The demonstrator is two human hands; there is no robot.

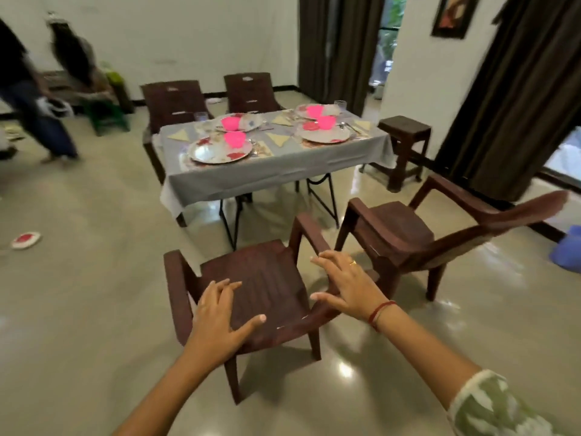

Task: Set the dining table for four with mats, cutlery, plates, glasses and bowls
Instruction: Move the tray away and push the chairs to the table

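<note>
The dining table (276, 174) under a grey cloth stands a few steps ahead. On it lie floral plates (220, 151), each with a pink bowl (235, 139), plus glasses (340, 105), folded napkins (278, 139) and cutlery. Close in front of me is a brown plastic chair (267, 278), its seat facing the table. My left hand (220, 313) hovers open over its back edge. My right hand (342, 284) is spread open over its right armrest. Neither hand holds anything.
A second brown chair (408, 234) stands to the right, two more (173, 102) behind the table. A brown stool (404, 130) sits at the table's right. A person (34, 99) walks at far left. A small plate (26, 240) lies on the floor.
</note>
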